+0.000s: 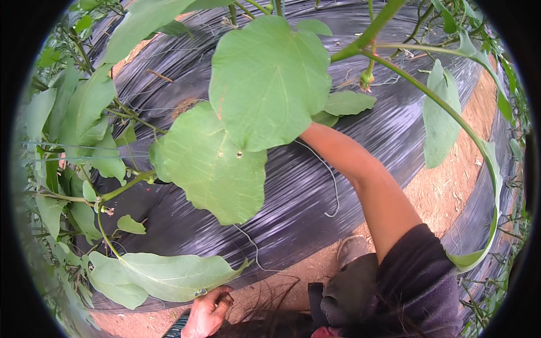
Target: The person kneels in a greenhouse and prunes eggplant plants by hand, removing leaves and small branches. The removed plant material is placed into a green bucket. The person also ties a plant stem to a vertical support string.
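right grip: hidden behind large leaf (270, 81) | left sleeve (177, 328): cut by lower edge | left-rim foliage (67, 301): blurred

Bright daylight; glare streaks on black sheeting (298, 197); dark, curved rim; lower-left foliage (62, 290) blurred.

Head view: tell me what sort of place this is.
Probably a crop field or garden plot: broad-leaved plants grow above black plastic sheeting, with bare brownish soil alongside.

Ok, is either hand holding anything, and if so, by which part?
Cannot be told. The right hand is hidden behind the broad upper leaf; the left hand is curled at the edge of the lower leaf, its grip unclear.
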A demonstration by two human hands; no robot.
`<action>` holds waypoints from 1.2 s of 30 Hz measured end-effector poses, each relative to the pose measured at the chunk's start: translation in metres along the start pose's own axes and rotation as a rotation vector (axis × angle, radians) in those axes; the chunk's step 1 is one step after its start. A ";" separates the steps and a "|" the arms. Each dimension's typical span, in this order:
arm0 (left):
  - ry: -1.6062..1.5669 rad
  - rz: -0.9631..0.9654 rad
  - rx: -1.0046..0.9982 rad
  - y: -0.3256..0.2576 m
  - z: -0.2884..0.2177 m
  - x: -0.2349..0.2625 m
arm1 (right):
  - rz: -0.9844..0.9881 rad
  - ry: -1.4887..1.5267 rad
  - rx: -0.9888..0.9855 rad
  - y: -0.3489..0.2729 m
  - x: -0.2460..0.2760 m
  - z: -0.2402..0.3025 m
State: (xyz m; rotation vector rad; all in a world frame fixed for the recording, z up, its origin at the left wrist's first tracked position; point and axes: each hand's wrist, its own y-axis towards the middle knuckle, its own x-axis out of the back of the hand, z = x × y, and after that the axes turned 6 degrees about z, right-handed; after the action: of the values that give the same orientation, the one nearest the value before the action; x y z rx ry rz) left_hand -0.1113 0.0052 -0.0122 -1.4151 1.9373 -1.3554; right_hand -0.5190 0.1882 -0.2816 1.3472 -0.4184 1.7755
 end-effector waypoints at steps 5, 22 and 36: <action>-0.142 0.008 -0.183 -0.022 0.006 -0.004 | 0.045 -0.067 -0.048 0.014 -0.002 0.005; 0.293 0.063 -0.382 -0.020 0.007 0.003 | -0.109 -0.290 -0.009 -0.051 0.077 -0.003; 0.292 0.268 -0.292 -0.022 0.001 0.013 | 0.935 0.209 0.252 -0.110 0.185 0.168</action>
State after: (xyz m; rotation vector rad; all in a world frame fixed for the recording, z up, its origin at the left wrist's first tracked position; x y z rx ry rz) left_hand -0.1051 -0.0068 0.0090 -1.0636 2.4967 -1.2455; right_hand -0.3408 0.2143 -0.0767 1.1851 -0.8156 2.7802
